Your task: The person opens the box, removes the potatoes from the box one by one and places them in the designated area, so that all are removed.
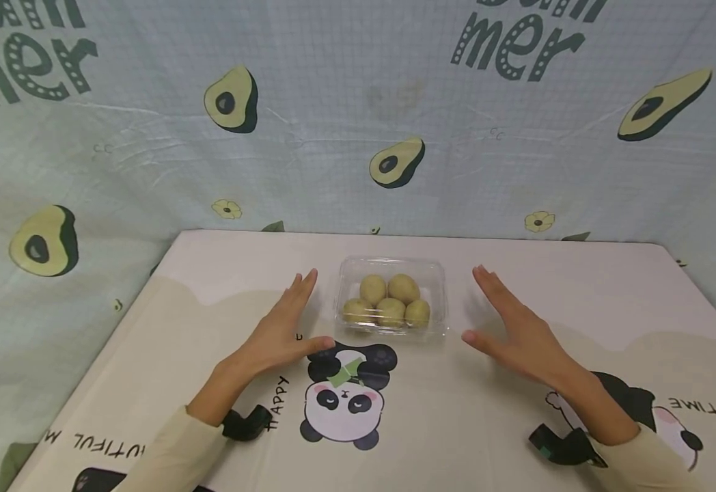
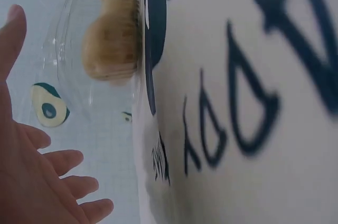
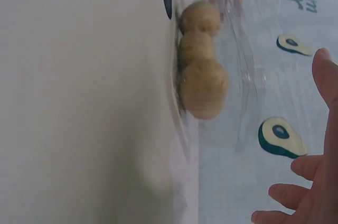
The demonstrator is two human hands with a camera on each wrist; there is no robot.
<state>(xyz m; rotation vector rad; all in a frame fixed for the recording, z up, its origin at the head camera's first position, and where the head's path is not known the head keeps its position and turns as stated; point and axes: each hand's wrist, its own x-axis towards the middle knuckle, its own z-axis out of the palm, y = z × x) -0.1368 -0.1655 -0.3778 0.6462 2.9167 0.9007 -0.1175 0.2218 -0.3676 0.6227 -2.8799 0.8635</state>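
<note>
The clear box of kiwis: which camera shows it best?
The head view: the whole clear box and its five kiwis show from above. Each wrist view catches it side-on, only part of it, with about three kiwis showing.

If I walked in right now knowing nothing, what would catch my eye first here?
Most likely the clear plastic box in the middle of the table, holding five small yellowish-brown round fruits. Next, the left hand and the right hand, both open with straight fingers, one on each side of the box and not touching it. The cartoon panda printed on the tablecloth sits just in front of the box.
</note>
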